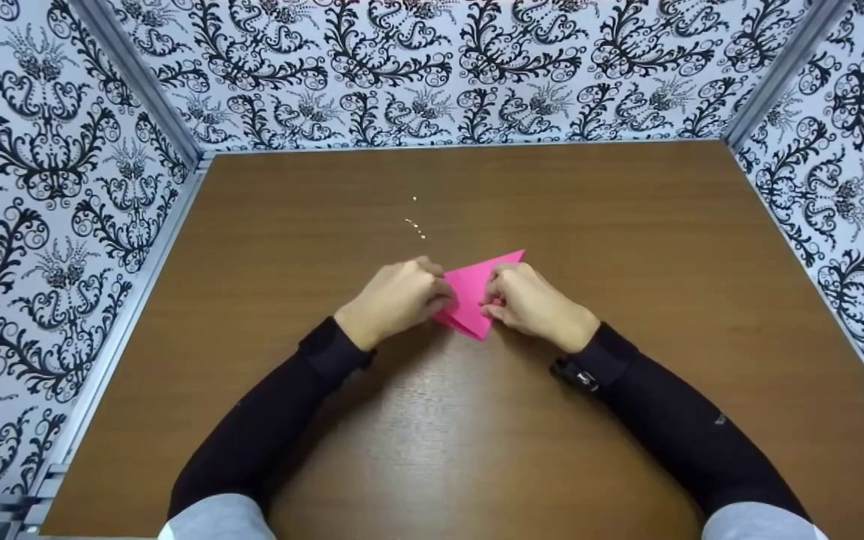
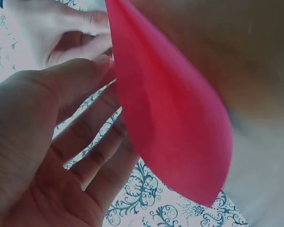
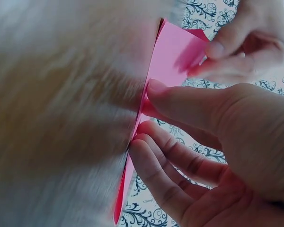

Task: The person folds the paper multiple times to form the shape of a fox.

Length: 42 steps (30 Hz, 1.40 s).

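Note:
Between the two hands is a folded sheet of pink paper point(image 1: 468, 296), held over the middle of the table. My left hand point(image 1: 402, 295) pinches its left side with thumb and fingertips. At the right side, the thumb and index finger of my right hand point(image 1: 529, 300) pinch the sheet. The left wrist view shows a loose, curved flap of the paper point(image 2: 180, 118) hanging past the left fingers. In the right wrist view the paper point(image 3: 175, 54) appears nearly edge-on, folded in layers, with the other right-hand fingers beside its edge.
The brown wooden table point(image 1: 627, 217) spreads out on all sides of the hands. A few small white specks point(image 1: 417, 227) show on it beyond the paper. Patterned black-and-white walls point(image 1: 402, 75) stand at the back and both sides, with metal rails point(image 1: 139, 67) at the corners.

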### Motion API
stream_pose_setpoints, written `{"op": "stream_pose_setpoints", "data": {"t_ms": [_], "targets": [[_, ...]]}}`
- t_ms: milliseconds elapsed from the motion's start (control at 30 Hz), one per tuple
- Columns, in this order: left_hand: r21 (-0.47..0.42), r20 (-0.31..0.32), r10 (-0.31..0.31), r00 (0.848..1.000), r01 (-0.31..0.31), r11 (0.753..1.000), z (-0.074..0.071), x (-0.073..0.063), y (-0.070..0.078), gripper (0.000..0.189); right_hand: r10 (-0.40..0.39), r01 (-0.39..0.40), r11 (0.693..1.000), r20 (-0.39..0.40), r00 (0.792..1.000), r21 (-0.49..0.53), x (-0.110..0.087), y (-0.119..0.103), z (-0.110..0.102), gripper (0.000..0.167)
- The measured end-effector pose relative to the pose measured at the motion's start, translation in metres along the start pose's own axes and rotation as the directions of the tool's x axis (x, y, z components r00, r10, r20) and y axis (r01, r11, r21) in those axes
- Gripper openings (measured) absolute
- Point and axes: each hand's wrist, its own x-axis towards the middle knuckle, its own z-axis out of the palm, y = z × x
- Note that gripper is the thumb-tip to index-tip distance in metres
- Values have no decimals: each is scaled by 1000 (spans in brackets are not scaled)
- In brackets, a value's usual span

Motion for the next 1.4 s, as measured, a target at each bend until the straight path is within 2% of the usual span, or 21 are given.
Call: {"op": "stream_pose_setpoints", "data": {"t_ms": [167,333,433,533,700,833,1033,1267,1400], "targets": [[-16,9,-71,997,71,997,-13,20,-12,9,-7,7,1000,8,1000,8,2,1,-1,11],[-69,64,-137,988,142,987,-16,44,-20,14,-29,29,1000,-2,1000,11,2,1,-1,12],[-71,105,-140,984,148,986,-14,55,-19,14,-58,58,998,-15,998,-1,2,2,0,15],[-32,148,-131,980,137,990,-11,62,-15,13,-73,73,997,-17,997,-6,2,1,1,16],[91,202,-100,974,83,992,-3,62,-9,13,-63,63,998,-11,998,-8,3,0,1,13],[145,207,-82,975,52,988,4,58,-9,15,-54,54,999,-6,999,-6,3,0,1,11],[108,211,-60,976,38,993,12,51,-13,20,-66,66,998,-9,998,-7,1,0,0,13],[53,181,-43,983,34,998,17,48,-18,21,-70,69,998,-6,998,-5,1,-1,1,13],[33,171,-13,985,7,999,20,46,-22,21,-74,73,997,-9,997,-12,-1,0,1,15]]}}
